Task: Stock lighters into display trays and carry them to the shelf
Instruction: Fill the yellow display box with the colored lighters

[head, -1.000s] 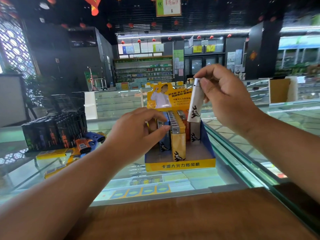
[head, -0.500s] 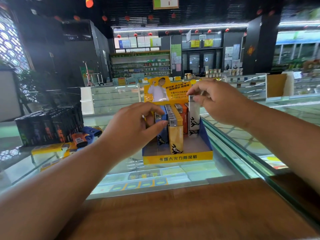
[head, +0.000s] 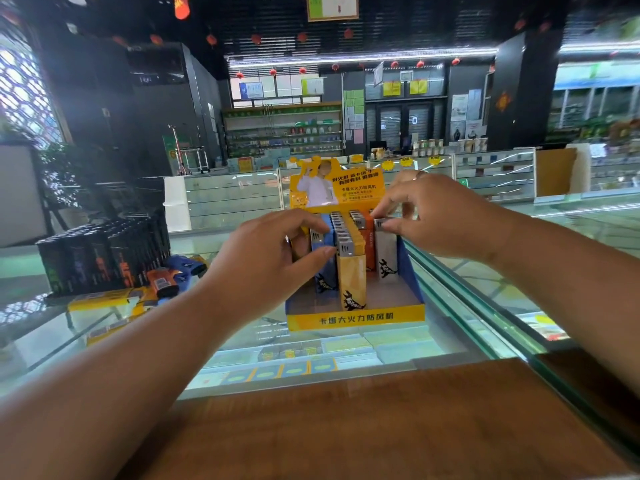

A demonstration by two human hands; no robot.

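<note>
Glass counter (head: 145, 341), smooth and greenish, meets a brown wood-grain ledge (head: 346, 427) at its near edge. On the glass stands one cardboard tray (head: 356, 317) with a yellow front lip, blue walls and a tall printed back card. It holds slim rectangular lighters with ridged metal caps in four colour rows: blue lighter (head: 325, 277), yellow lighter (head: 352, 282), orange lighter (head: 370, 252) and white lighter (head: 386, 254). The number in each row is too blurred to count.

The left hand (head: 273, 258) curls round the blue lighter's cap, thumb tip against the yellow cap. The right hand (head: 443, 220) pinches the white lighter's cap as it stands upright in the right row.

To the left, a block of glossy black lighters (head: 104, 258) stands well apart.
</note>
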